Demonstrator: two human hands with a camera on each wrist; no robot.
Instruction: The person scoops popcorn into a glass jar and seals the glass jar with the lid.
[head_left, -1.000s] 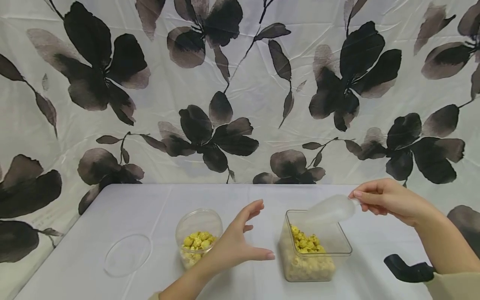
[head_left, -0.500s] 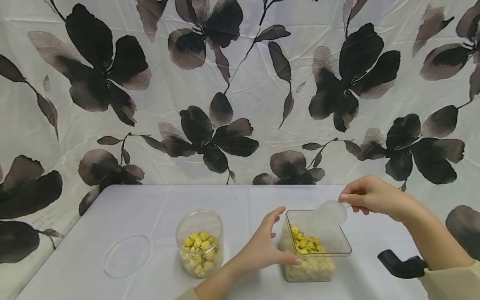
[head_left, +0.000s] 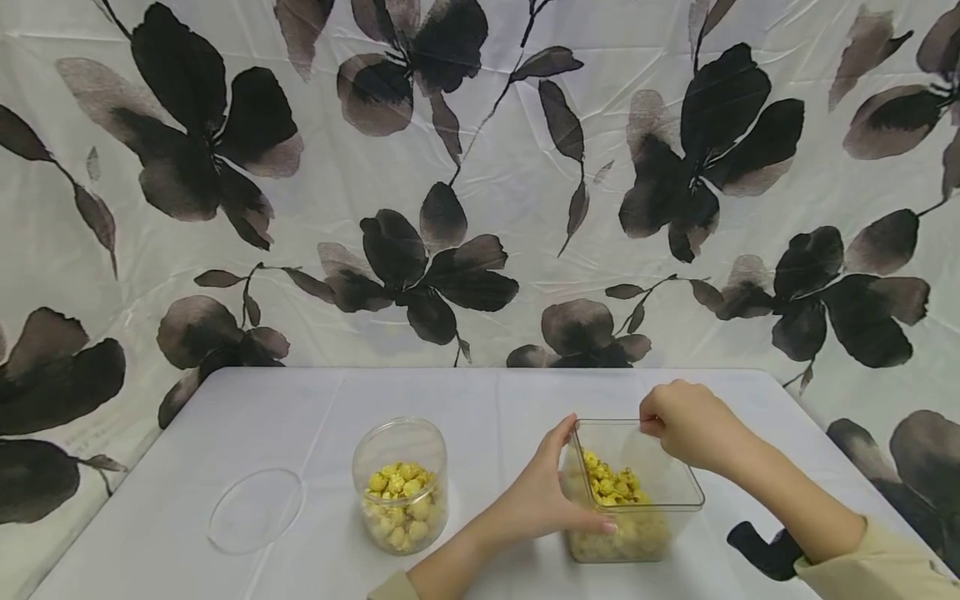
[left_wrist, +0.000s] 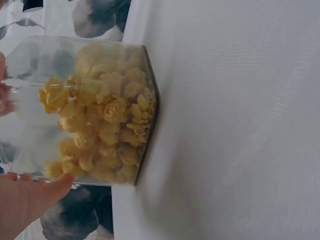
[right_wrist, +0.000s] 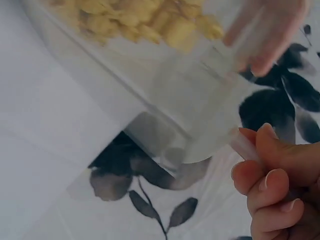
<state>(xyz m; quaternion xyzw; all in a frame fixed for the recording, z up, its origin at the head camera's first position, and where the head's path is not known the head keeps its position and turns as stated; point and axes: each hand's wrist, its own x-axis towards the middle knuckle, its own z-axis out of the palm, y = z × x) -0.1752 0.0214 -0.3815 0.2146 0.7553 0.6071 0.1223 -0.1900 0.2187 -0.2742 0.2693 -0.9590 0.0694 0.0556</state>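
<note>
A left hand (head_left: pixel 543 493) clasps a square clear tub (head_left: pixel 670 482) of yellow popcorn (head_left: pixel 611 487), seemingly steadying it for the translucent scoop (right_wrist: pixel 243 146) whose handle the right hand (head_left: pixel 693 427) pinches at the back rim. Leftward stand a round jar (head_left: pixel 400 435) and clear lid (head_left: pixel 257 510); behind, floral fabric (head_left: pixel 435 167). Half a second earlier, the right hand was higher.
</note>
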